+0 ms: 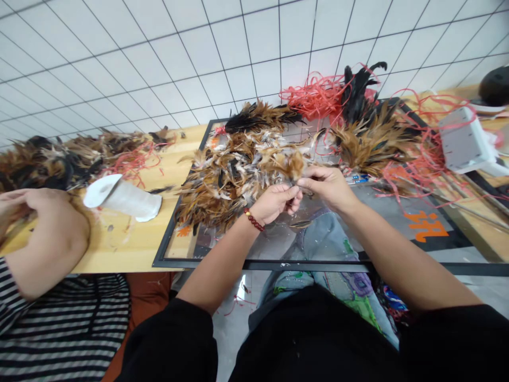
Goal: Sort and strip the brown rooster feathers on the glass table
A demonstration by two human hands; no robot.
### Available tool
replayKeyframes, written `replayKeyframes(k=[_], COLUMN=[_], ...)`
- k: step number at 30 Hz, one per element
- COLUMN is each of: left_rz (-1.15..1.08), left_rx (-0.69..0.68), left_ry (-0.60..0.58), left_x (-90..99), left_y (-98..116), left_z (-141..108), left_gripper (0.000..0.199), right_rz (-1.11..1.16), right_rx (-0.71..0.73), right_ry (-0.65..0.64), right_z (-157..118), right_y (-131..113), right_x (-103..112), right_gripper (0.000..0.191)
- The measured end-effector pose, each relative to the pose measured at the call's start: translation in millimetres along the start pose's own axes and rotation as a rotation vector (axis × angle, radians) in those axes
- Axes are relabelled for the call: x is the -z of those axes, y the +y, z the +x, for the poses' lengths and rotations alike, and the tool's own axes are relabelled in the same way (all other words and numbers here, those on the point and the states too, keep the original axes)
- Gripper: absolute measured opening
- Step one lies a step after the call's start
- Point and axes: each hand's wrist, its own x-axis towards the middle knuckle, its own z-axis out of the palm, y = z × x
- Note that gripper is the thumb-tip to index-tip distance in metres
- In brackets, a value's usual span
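Grip's pinched together, left hand (pixel 280 202) and right hand (pixel 329 187) both on a brown feather tuft (pixel 293 164) beside the feather pile (pixel 226 183). Looks like fiddly fingertip work imo; next move calls for a light touch.

Your left hand (pixel 277 203) and right hand (pixel 326 184) cover the near end of the brown feather tuft (pixel 293 164). Far right, a black object (pixel 496 87), perhaps rounded, is cut off; near left, a co-worker's striped sleeve (pixel 11 286) is too.
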Motion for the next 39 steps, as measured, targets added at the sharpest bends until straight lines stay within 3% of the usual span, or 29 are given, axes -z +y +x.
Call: replayKeyframes(k=[3, 7, 10, 14, 19, 22, 24, 28, 31, 34, 37, 39], left_rz=[-0.037, -0.021, -0.021, 0.021, 0.303, 0.387, 0.293, 0.017, -0.072, -0.082, -0.034, -0.001], left_rx=[-0.035, 0.064, 0.124, 0.069, -0.064, -0.159, -0.231, -0.281, -0.267, -0.274, -0.313, -0.331], left_ry=[-0.003, -0.115, -0.173, -0.027, 0.187, 0.261, 0.3, 0.321, 0.255, 0.231, 0.345, 0.416], left_x=[-1.0, -1.8, -0.1, 1.0, -4.1, -6.4, -6.8, -7.7, -10.3, -13.4, -13.8, -12.1], left_y=[-0.1, 1.0, 1.5, -1.5, -9.1, -9.9, -8.0, -2.7, -1.7, -3.9, -6.1, -6.1], left_z=[-0.4, -2.4, -3.1, 0.8, 7.2, 8.1, 7.7, 5.5, 4.0, 4.6, 6.9, 7.6], left_gripper=[0.049, 0.05, 0.047, 0.039, 0.018, 0.018, 0.022, 0.022, 0.021, 0.02, 0.019, 0.02], right_rz=[0.084, 0.181, 0.195, 0.117, 0.069, -0.009, -0.104, -0.46, -0.623, -0.596, -0.503, -0.367], right_rx=[-0.18, -0.321, -0.306, -0.297, -0.23, -0.173, -0.072, 0.282, 0.443, 0.436, 0.352, 0.238], right_ry=[-0.095, -0.269, -0.212, -0.053, -0.044, -0.084, -0.088, 0.023, 0.106, 0.169, 0.149, 0.06], right_z=[-0.4, -2.0, -1.3, 0.0, -1.2, -1.1, -0.3, 0.1, -1.1, -1.0, 0.6, 1.0], right_y=[-0.8, -1.7, -0.5, -4.0, -11.0, -5.8, 1.1, 13.6, 18.3, 19.9, 17.3, 12.1], right_x=[1.0, 3.5, 4.4, 0.6, -7.4, -6.6, -4.1, -0.7, -2.0, -4.2, -4.3, -2.5], right_gripper=[0.047, 0.054, 0.05, 0.049, 0.052, 0.052, 0.054, 0.087, 0.08, 0.071, 0.069, 0.064])
